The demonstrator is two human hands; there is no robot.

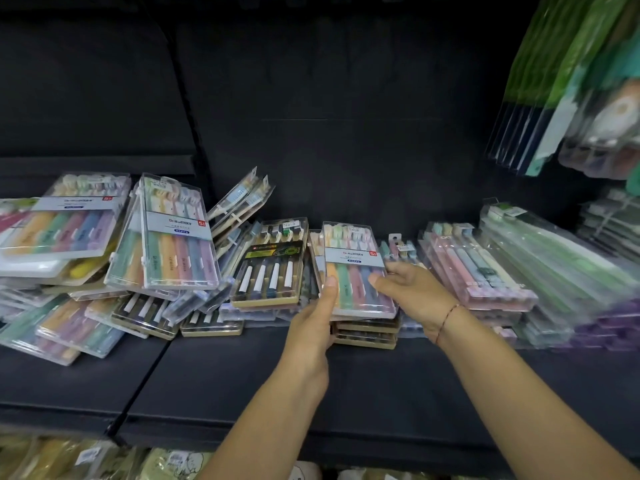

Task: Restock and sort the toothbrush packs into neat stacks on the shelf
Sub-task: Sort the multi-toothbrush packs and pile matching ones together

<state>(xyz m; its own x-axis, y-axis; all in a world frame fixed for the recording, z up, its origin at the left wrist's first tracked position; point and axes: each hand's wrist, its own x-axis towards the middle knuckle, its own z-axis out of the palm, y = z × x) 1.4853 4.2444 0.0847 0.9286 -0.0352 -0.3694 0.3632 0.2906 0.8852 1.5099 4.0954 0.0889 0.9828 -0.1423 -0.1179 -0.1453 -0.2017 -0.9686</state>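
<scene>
looks like squaring a stack; left hand and right hand grip the pastel five-pack above dark packs; next, align edges.

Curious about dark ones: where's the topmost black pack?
Head view, centre of the shelf: the black pack lies topmost, just left of the held pastel pack.

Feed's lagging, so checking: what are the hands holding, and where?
Both hold the pastel five-brush pack: left hand grips its lower-left edge, thumb on top; right hand holds its right edge.

pastel pack, "Dr." brand, red "5"
</scene>
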